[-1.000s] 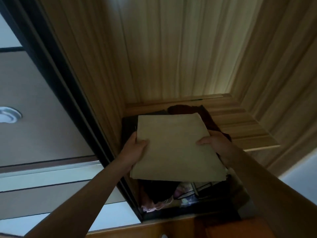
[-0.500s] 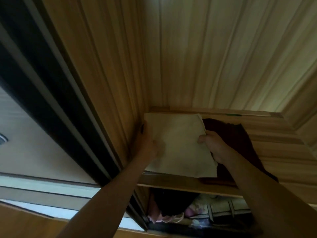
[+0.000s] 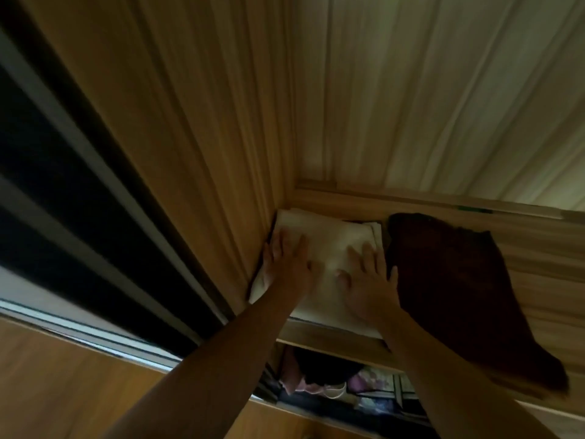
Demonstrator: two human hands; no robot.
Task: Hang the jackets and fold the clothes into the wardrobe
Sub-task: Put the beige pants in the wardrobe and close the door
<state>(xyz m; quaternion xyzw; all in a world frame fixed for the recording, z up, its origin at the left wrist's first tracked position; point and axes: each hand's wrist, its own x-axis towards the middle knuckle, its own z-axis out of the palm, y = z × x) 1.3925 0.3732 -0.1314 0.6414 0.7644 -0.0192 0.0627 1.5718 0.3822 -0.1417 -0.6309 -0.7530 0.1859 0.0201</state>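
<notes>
Left hand [image 3: 286,264]: fingers straight and slightly spread, palm flat on the left part of the cream folded cloth [image 3: 329,245], gripping nothing; its outer side is close against the left wall [image 3: 205,153].
Right hand [image 3: 368,280]: also flat and spread on the cloth's right part, thumb angled toward the other hand; whether the little finger touches the dark red garment [image 3: 459,296] I cannot tell.
Wardrobe walls: the wood-grain left wall and the paler back panel [image 3: 427,106] meet in a corner right above the cloth.
Door frame [image 3: 79,201]: a dark band with pale rails, running past the left wall's outer side.
Shelf [image 3: 538,267]: a wooden board; bare wood lies open to the right of the dark red garment and along the back edge behind it.
Dark red garment: spread loosely just right of the cloth, its near end drooping over the shelf's front edge.
Cream folded cloth: lies flat in the shelf's rear left corner, against the left wall, with a strip of bare board between it and the front edge.
Lower compartment: dark and pinkish clothes [image 3: 319,375] show under the shelf, too dim to tell apart.
</notes>
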